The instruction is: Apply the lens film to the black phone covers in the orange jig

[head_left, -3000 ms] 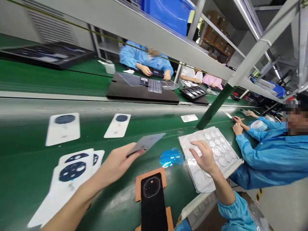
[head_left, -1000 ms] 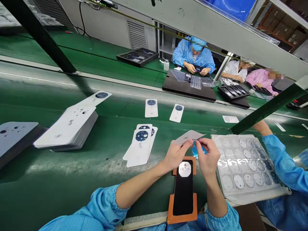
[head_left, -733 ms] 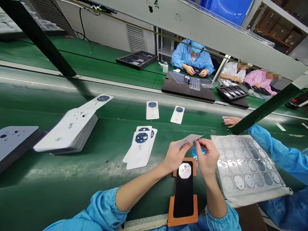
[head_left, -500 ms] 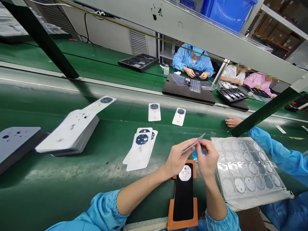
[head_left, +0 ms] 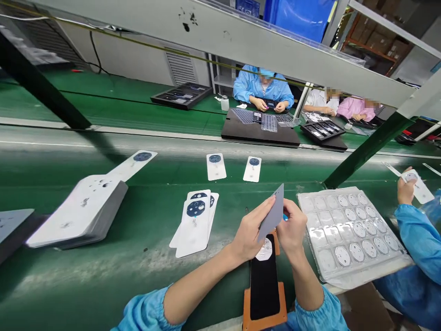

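Observation:
My left hand (head_left: 250,232) pinches a thin phone back panel (head_left: 274,218), tilted up with its grey face toward me. Against the panel's right edge is my right hand (head_left: 292,225), its fingers curled closed and the fingertips partly hidden. A small blue piece (head_left: 285,217) shows by those fingertips. Below both hands lies an orange fixture (head_left: 283,305) with a black phone-shaped plate (head_left: 264,289) in it. A white round piece (head_left: 265,250) on the plate's upper end is partly covered by my left hand.
Left stands a stack of white panels (head_left: 77,207). Several loose panels (head_left: 195,230) overlap, with two single ones (head_left: 216,166) beyond. A clear tray (head_left: 351,234) of round discs sits right, near a co-worker's hand (head_left: 406,191) holding a panel. Green posts (head_left: 368,151) rise behind.
The panel has turned from nearly edge-on to showing its grey face. My view has shifted. At the right, the co-worker's hand now holds up a white panel.

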### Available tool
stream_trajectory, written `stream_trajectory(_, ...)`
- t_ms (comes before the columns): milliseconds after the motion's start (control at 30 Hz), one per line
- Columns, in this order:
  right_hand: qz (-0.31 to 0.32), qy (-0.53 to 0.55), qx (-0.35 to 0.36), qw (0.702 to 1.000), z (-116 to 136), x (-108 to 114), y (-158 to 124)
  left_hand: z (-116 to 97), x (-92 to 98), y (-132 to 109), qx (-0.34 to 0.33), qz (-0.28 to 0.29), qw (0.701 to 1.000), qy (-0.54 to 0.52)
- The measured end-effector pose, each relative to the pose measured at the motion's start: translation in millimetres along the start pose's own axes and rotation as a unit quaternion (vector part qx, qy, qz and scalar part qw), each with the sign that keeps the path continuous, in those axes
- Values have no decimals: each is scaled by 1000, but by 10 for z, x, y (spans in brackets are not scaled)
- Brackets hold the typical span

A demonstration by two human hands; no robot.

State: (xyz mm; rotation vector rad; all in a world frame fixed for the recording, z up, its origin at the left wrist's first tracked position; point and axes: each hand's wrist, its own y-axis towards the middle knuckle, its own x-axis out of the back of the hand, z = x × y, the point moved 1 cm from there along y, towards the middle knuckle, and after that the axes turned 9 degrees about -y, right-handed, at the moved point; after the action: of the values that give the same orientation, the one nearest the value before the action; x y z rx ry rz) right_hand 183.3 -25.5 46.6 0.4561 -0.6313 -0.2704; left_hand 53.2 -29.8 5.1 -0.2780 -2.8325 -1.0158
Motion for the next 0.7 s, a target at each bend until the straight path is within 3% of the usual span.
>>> stream_trajectory(200,-19,12,-4,1000,0,-40,25,-33,5,8,23,-9,1000,-1)
stream_trajectory(500,-29,-87,44,995,31,-47,61,-97,-31,12,79,-36,996,-23)
stream_trajectory(600,5,-93,-8,996,-94,-14,142,-56,-5,38,166,-77,980,-73)
stream_trajectory(700,87,-189,-130,969,-418,88,241,-14,132,133,267,-182,924,-206)
